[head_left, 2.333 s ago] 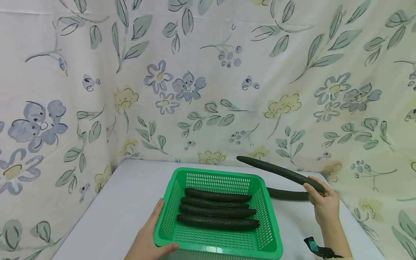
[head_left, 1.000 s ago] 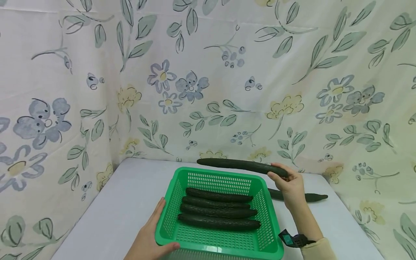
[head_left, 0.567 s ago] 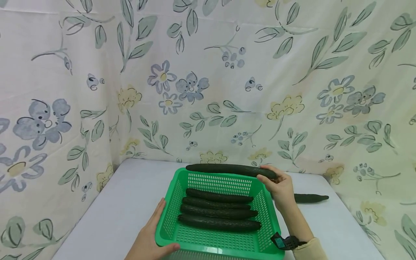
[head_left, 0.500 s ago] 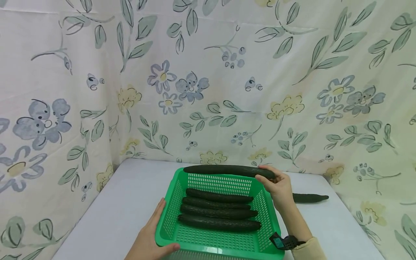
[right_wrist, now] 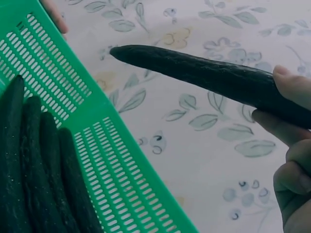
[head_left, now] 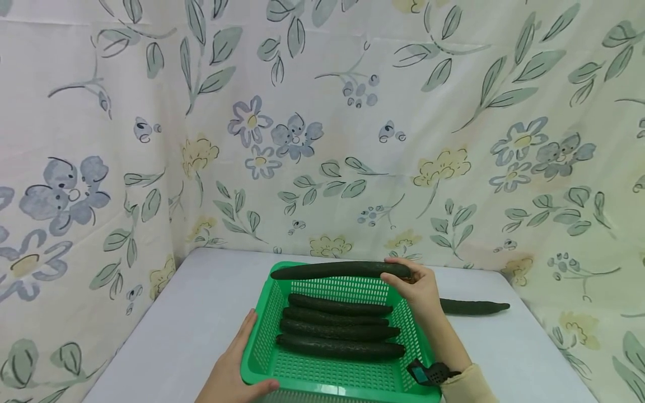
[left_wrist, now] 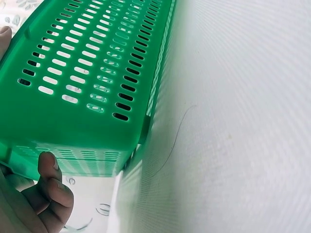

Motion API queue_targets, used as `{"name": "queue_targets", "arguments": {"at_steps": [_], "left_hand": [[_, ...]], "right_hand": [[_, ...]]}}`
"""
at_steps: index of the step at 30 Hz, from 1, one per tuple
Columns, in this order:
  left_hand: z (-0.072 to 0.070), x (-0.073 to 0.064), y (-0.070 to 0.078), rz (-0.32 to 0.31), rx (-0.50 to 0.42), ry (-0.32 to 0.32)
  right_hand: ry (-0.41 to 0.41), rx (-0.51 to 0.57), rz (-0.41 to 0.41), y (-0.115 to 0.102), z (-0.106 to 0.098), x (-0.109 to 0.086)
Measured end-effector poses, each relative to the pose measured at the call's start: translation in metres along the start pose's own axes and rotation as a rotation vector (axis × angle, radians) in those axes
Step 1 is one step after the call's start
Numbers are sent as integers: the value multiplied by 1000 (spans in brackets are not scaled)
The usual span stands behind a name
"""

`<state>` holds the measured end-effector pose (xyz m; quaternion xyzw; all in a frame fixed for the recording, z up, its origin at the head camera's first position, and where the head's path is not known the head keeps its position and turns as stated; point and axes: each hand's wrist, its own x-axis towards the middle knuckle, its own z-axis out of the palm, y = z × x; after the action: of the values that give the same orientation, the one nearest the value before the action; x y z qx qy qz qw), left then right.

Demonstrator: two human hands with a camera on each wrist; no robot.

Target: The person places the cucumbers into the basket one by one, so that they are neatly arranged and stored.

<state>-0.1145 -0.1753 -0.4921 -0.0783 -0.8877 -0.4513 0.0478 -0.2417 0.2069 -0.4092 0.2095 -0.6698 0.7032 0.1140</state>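
My right hand (head_left: 419,290) pinches a long dark green cucumber (head_left: 327,270) near one end, thumb on one side and fingers on the other. The cucumber is held nearly level above the far rim of a green plastic basket (head_left: 330,388). In the right wrist view its tapered tip points away from the hand, above the basket's edge. Several cucumbers (head_left: 340,347) lie side by side inside the basket. At the basket's near left corner, my left hand (head_left: 229,366) grips it, with the thumb on the front rim and the fingers along the left wall.
One more cucumber (head_left: 476,307) lies on the white tabletop (head_left: 176,336) to the right of the basket, partly hidden behind my right arm. A floral curtain (head_left: 322,129) hangs behind the table and along its sides. My right wrist wears a black band (head_left: 430,373).
My right hand has carried the cucumber leftward and lower, from the table's right side to above the basket's far rim. The left hand stays at the basket, which looks unmoved.
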Motion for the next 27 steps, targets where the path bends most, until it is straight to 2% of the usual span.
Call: {"name": "queue_targets", "arguments": {"at_steps": [5,9,15,23,27], "left_hand": [[1,0,-2,7,9,6],[0,1,-1,4,2,1],[1,1,-2,-1,12,3],[1,2,-2,-11,7,-2],[1,2,-1,-23,0,-10]], "right_hand": [[15,-50,10,-2,0,0],[-17,-69,-6,-3,-1,0],[-147,-131,-57,-2,-4,1],[-355,-230,-37,-1,-4,1],[-401,-267,-51,2,-2,1]]}}
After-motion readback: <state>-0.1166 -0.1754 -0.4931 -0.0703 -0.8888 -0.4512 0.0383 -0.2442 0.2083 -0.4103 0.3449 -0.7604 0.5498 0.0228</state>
